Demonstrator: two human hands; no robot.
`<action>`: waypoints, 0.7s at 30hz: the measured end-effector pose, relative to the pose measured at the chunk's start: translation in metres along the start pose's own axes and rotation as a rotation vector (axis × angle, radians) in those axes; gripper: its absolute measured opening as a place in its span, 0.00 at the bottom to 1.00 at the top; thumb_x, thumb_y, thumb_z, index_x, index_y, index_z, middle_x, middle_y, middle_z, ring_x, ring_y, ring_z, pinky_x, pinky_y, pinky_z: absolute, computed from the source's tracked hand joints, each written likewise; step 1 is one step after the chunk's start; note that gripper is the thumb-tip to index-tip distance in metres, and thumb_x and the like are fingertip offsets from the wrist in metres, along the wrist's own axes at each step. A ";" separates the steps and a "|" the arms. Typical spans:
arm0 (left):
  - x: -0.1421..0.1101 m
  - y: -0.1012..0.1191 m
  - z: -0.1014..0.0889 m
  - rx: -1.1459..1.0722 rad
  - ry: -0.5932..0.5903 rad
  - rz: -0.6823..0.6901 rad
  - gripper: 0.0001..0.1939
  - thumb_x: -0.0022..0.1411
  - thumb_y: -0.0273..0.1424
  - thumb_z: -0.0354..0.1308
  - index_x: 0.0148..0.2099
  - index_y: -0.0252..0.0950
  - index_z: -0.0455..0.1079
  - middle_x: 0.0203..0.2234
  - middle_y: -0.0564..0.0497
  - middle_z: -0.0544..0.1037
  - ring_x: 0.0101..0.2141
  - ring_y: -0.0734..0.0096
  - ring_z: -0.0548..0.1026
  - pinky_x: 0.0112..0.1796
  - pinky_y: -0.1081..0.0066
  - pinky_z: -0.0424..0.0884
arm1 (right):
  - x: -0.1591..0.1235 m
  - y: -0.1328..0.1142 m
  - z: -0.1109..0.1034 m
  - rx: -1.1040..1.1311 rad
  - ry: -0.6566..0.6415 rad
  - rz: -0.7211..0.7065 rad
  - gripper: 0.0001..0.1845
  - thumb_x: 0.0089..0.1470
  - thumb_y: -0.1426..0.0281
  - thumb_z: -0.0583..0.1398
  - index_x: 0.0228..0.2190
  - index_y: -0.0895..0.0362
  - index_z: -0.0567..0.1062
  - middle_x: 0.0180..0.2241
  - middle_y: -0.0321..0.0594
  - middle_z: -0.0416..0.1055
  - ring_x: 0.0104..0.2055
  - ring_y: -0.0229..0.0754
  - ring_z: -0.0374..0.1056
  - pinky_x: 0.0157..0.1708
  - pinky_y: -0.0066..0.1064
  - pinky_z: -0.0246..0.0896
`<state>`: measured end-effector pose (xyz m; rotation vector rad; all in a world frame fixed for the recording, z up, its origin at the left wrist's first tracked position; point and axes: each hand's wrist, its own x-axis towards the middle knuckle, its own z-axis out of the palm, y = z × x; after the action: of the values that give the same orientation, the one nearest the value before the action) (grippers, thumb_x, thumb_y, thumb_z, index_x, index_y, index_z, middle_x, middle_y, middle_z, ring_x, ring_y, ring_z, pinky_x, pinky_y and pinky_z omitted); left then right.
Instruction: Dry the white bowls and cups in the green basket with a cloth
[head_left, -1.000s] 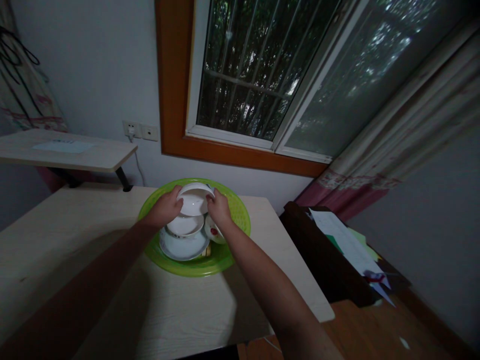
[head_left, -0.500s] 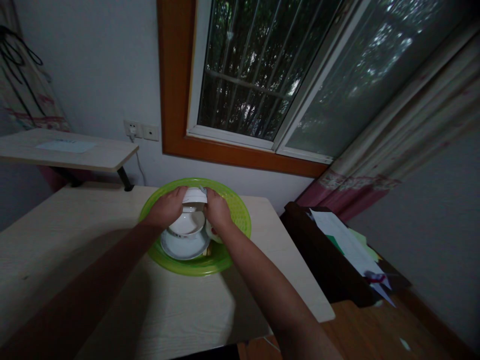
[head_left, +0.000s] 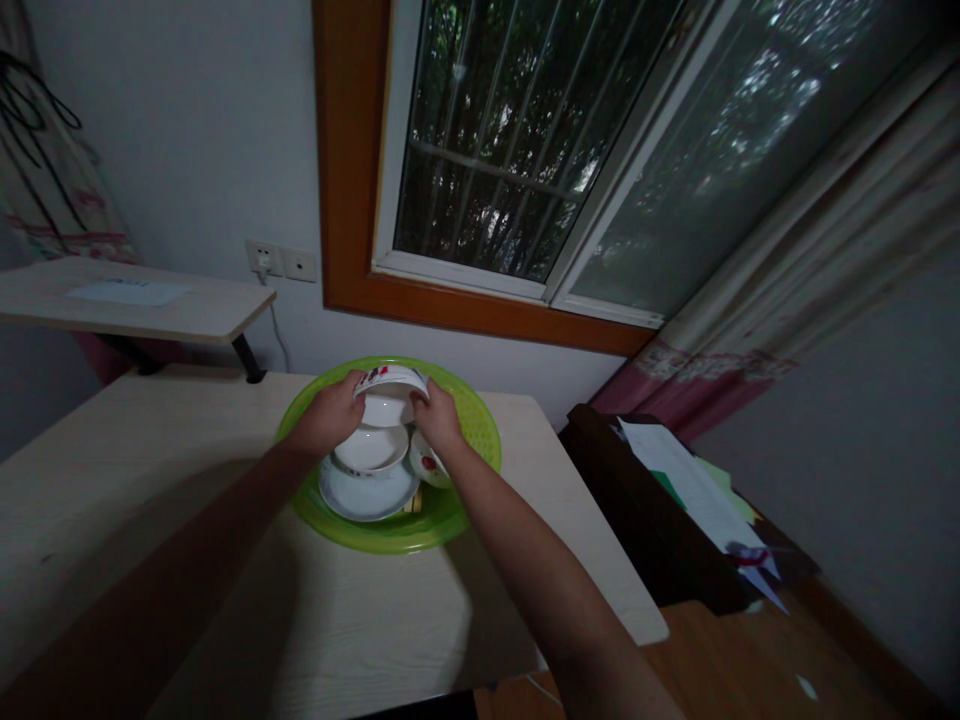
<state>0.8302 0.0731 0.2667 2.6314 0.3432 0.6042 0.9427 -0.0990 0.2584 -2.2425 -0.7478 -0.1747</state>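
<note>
A white bowl (head_left: pixel 390 379) with a red and dark print on its outside is held tilted over the green basin (head_left: pixel 480 430), its hollow facing me. My left hand (head_left: pixel 335 412) grips its left rim, and my right hand (head_left: pixel 437 415) grips the right one, fingers closed on both sides. Below it a second white bowl (head_left: pixel 372 450) sits on a white plate (head_left: pixel 367 498) inside the basin. To their right, partly behind my right wrist, is another bowl (head_left: pixel 427 464) with a red mark. A small yellowish item (head_left: pixel 413 500) lies beside the plate.
The basin stands on a pale wooden table (head_left: pixel 360 620), close to the wall under the window. A raised shelf (head_left: pixel 187 310) with a paper sheet is at the left. Right of the table, papers (head_left: pixel 675 475) lie on a dark piece of furniture (head_left: pixel 637 510).
The bowl in my hands has tipped, so more of its inside and its red print now show. Both hands have turned slightly with it; the other dishes stay in place.
</note>
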 end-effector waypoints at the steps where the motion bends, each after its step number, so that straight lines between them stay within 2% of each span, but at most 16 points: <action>1: -0.001 0.000 0.000 -0.002 -0.003 0.002 0.21 0.68 0.28 0.48 0.61 0.36 0.69 0.49 0.41 0.82 0.50 0.56 0.80 0.51 0.63 0.73 | -0.001 -0.001 -0.001 -0.021 -0.005 -0.016 0.12 0.62 0.74 0.57 0.44 0.57 0.79 0.42 0.47 0.81 0.45 0.48 0.76 0.48 0.33 0.69; 5: -0.004 0.007 -0.006 0.080 -0.056 0.017 0.22 0.65 0.24 0.48 0.60 0.35 0.68 0.49 0.40 0.81 0.49 0.54 0.80 0.49 0.62 0.74 | -0.008 -0.006 -0.007 -0.086 -0.029 -0.121 0.17 0.59 0.78 0.56 0.48 0.57 0.78 0.45 0.46 0.81 0.47 0.48 0.76 0.50 0.33 0.68; 8: -0.006 0.014 -0.011 0.183 -0.103 0.021 0.23 0.65 0.22 0.48 0.61 0.34 0.67 0.51 0.37 0.80 0.48 0.52 0.81 0.49 0.60 0.74 | -0.012 -0.011 -0.010 -0.148 -0.051 -0.195 0.24 0.59 0.78 0.56 0.56 0.58 0.74 0.51 0.49 0.79 0.51 0.49 0.75 0.52 0.35 0.67; 11: -0.007 0.017 -0.012 0.255 -0.126 0.035 0.23 0.67 0.22 0.46 0.62 0.32 0.67 0.53 0.36 0.79 0.49 0.53 0.80 0.50 0.60 0.74 | -0.015 -0.018 -0.010 -0.208 -0.082 -0.195 0.29 0.58 0.79 0.57 0.61 0.59 0.70 0.55 0.52 0.76 0.53 0.50 0.74 0.55 0.37 0.66; 14: -0.007 0.015 -0.010 0.259 -0.100 0.060 0.24 0.67 0.21 0.46 0.63 0.33 0.67 0.56 0.36 0.78 0.52 0.54 0.79 0.53 0.60 0.73 | -0.016 -0.021 -0.009 -0.171 -0.085 -0.169 0.27 0.58 0.80 0.56 0.59 0.59 0.72 0.54 0.52 0.77 0.52 0.49 0.75 0.54 0.36 0.67; 17: -0.005 0.011 -0.008 0.183 -0.038 0.069 0.25 0.67 0.23 0.49 0.64 0.34 0.66 0.57 0.38 0.77 0.54 0.54 0.78 0.56 0.60 0.71 | -0.013 -0.017 -0.008 -0.085 -0.054 -0.138 0.22 0.58 0.81 0.55 0.52 0.59 0.76 0.49 0.50 0.79 0.50 0.47 0.75 0.53 0.34 0.67; 21: -0.001 0.006 -0.006 0.092 0.007 0.065 0.21 0.68 0.28 0.50 0.61 0.34 0.68 0.54 0.38 0.79 0.54 0.54 0.77 0.57 0.59 0.70 | -0.004 -0.006 -0.005 0.020 -0.007 -0.068 0.19 0.58 0.80 0.54 0.47 0.57 0.78 0.47 0.47 0.80 0.50 0.46 0.75 0.53 0.33 0.67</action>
<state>0.8275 0.0698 0.2737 2.7386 0.2957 0.6333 0.9365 -0.1008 0.2642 -2.2015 -0.8263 -0.1909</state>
